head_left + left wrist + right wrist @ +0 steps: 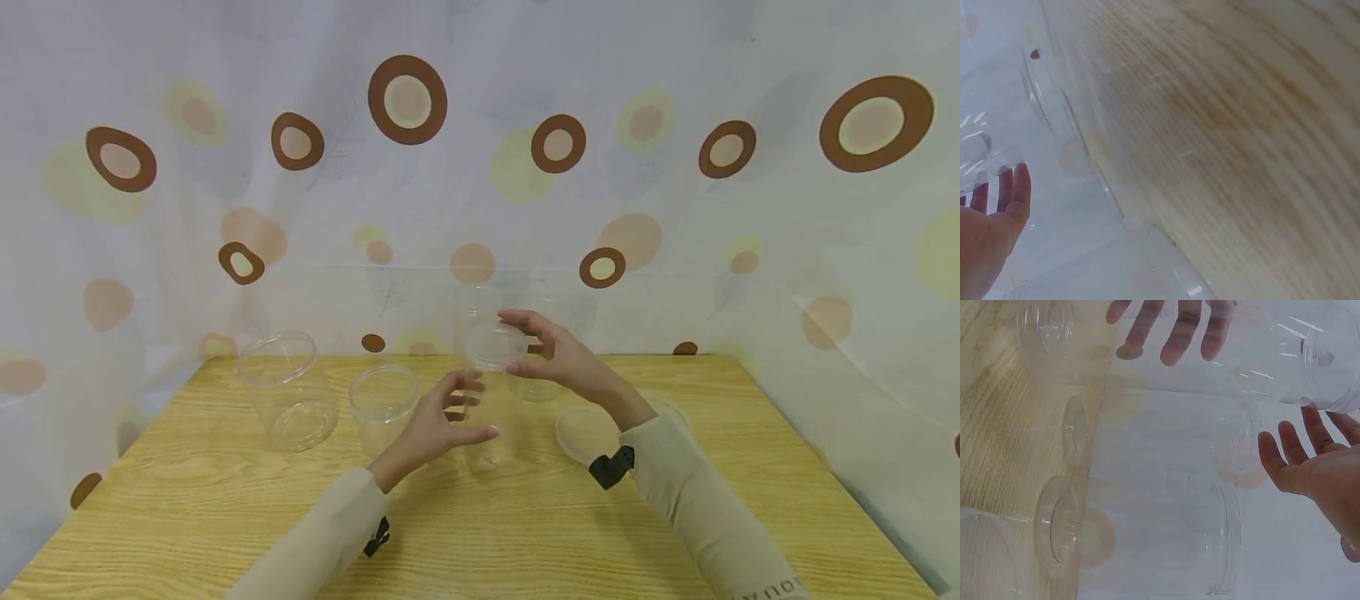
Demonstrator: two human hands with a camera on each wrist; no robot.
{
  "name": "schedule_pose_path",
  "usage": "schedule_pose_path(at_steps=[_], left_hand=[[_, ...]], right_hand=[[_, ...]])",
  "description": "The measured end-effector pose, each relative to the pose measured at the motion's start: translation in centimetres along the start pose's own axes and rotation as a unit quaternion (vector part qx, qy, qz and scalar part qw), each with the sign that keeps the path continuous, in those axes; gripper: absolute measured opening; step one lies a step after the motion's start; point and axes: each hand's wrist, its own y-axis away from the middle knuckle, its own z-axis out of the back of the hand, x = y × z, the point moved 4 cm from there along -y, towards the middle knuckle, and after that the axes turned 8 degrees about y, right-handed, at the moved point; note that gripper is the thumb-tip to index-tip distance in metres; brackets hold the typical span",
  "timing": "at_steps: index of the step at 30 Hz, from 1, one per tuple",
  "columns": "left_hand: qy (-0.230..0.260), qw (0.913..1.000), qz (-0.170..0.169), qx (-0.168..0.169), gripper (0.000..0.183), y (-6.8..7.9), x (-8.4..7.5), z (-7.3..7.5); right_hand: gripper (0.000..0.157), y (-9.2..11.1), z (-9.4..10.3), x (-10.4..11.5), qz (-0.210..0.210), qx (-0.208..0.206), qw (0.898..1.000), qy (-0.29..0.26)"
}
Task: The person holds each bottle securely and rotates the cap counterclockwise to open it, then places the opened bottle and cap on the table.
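Note:
A tall clear plastic jar [491,408] stands in the middle of the wooden table, between my two hands. My left hand [431,421] holds its body from the left, thumb in front and fingers curving round the side. My right hand [562,358] grips around the jar's round top, thumb nearer and index finger beyond it. In the right wrist view the jar [1179,369] spans the upper part; the left fingertips overlap its wall and the right fingertips sit right at the rim. The left wrist view shows the left hand [988,244] with spread fingers beside clear plastic.
Two open clear jars, a wide one [300,392] and a smaller one [382,396], stand to the left. Behind the hands is another clear jar [543,387]. A round clear lid [585,433] lies on the table [555,533] at right. A patterned curtain [480,208] hangs behind.

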Motion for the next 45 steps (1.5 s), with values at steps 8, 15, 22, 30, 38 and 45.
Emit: schedule_pose_path(at_steps=[8,15,22,30,38,45], left_hand=[[-0.006,0.9995,0.015,-0.026,0.067,0.9,-2.4,0.1],[-0.009,0.9993,0.014,-0.035,0.067,1.1,-3.1,-0.1],[-0.003,0.9998,0.018,-0.012,0.068,1.2,-3.0,-0.1],[0.005,0.9998,0.013,0.015,0.065,1.3,-3.2,-0.3],[-0.005,0.9999,0.011,0.012,0.067,0.6,-0.5,0.0],[-0.006,0.9999,0.009,0.005,0.068,0.5,-0.2,-0.1]], right_hand=[[0.068,0.4,-0.8,0.2,-0.038,-0.110,0.992,0.046],[0.065,0.6,-1.5,0.2,-0.061,-0.157,0.985,0.045],[0.059,0.6,-1.4,-0.3,-0.052,-0.125,0.991,0.017],[0.064,0.1,-0.6,-1.1,-0.014,-0.003,0.997,-0.077],[0.069,0.0,-0.5,-1.0,-0.003,0.029,0.995,-0.090],[0.068,0.6,-0.7,-0.4,-0.013,-0.037,0.997,-0.062]])
